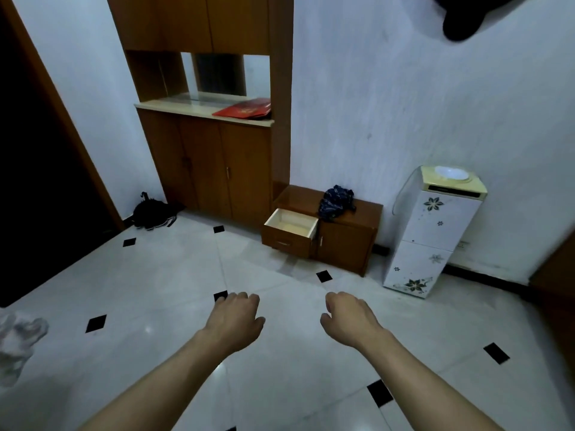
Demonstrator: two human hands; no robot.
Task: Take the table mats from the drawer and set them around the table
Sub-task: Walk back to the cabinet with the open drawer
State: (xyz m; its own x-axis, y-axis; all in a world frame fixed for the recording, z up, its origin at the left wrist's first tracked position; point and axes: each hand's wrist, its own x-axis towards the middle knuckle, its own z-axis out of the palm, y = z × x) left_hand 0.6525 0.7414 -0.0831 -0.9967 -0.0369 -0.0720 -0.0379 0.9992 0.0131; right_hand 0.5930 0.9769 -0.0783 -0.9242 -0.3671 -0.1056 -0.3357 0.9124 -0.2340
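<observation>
A low brown cabinet [348,241] stands against the far wall with its left drawer [291,225] pulled out. The drawer's pale inside shows no mats from here. My left hand [238,318] and my right hand [348,318] hover side by side over the tiled floor, well short of the drawer. Both hands hold nothing and their fingers are curled downward. No table and no table mats are in view.
A tall brown wall cupboard [211,163] has a red flat item [244,108] on its counter. A white water dispenser [435,231] stands right of the low cabinet, a dark cloth [336,202] lies on top. Dark doorway [40,169] at left, black bag [152,214] on the floor.
</observation>
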